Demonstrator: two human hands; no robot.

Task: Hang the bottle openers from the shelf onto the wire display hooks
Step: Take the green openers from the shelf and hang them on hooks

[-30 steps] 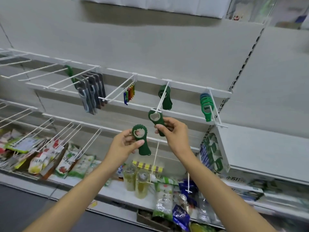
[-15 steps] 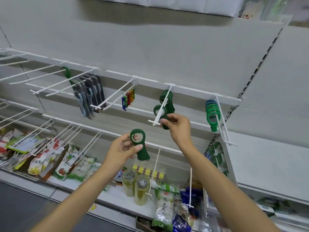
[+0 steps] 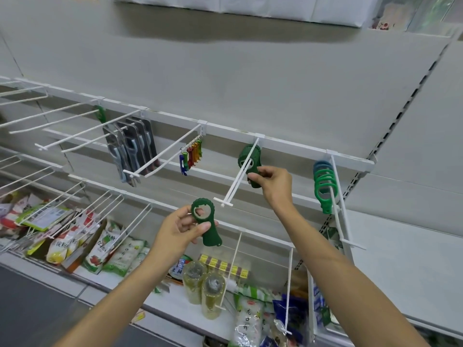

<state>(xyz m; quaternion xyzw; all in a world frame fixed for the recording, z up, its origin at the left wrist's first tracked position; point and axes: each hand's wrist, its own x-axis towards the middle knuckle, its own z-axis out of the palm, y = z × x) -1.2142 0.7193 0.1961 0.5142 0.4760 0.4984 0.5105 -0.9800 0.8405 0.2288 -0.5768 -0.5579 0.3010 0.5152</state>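
My left hand (image 3: pixel 179 230) pinches a dark green bottle opener (image 3: pixel 206 221) by its neck, below and left of the tip of a white wire hook (image 3: pixel 236 181). My right hand (image 3: pixel 273 181) grips the lower end of another dark green opener (image 3: pixel 253 171) that is threaded on that hook, far back along the wire. It sits against more dark green openers (image 3: pixel 248 152) hanging at the hook's base.
Lighter green openers (image 3: pixel 324 182) hang on the hook to the right. Coloured keyring openers (image 3: pixel 191 156) and grey carded tools (image 3: pixel 132 146) hang to the left. Bare wire hooks (image 3: pixel 72 140) jut out at left. Food packets (image 3: pixel 82 244) and bottles (image 3: pixel 203 281) fill the shelf below.
My right hand has slid its opener from the hook's tip back along the wire to the hanging group. The left hand has held its opener nearly still.
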